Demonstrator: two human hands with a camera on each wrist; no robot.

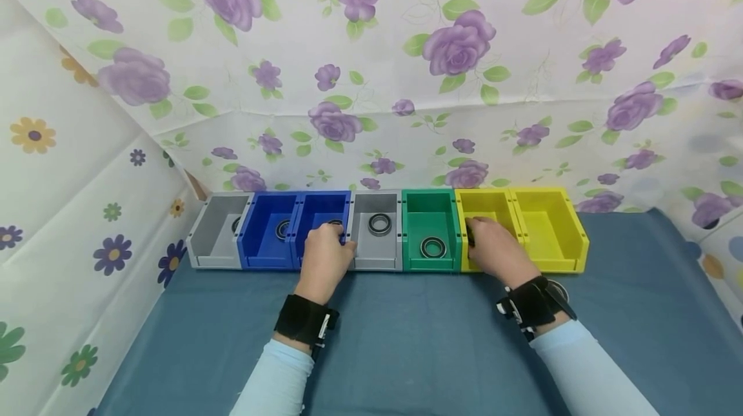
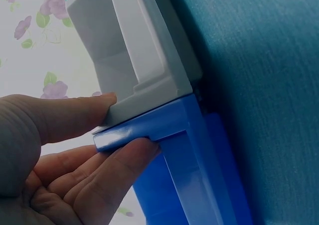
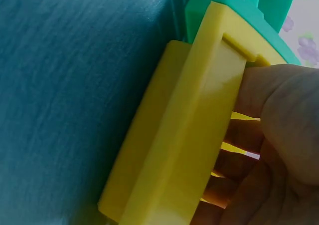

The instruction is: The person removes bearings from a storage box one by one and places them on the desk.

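Observation:
My left hand (image 1: 325, 251) pinches the adjoining side walls of a blue bin (image 2: 172, 122) and the middle grey bin (image 2: 149, 103), thumb on the grey side and fingers on the blue. My right hand (image 1: 498, 248) reaches over the front wall of a yellow bin (image 3: 192, 150). At its fingertips the head view shows the dark edge of a ring bearing (image 1: 470, 234), mostly covered by the hand; the right wrist view hides it behind the wall. One ring bearing (image 1: 380, 224) lies in the middle grey bin, another ring bearing (image 1: 433, 247) in the green bin (image 1: 429, 209).
The bins stand in a row against a flowered cloth wall (image 1: 348, 80). Bearings also lie in the left grey bin (image 1: 215, 235) and the left blue bin (image 1: 264, 229). Another ring bearing (image 1: 560, 288) is on the blue tablecloth (image 1: 406, 338), partly behind my right wrist.

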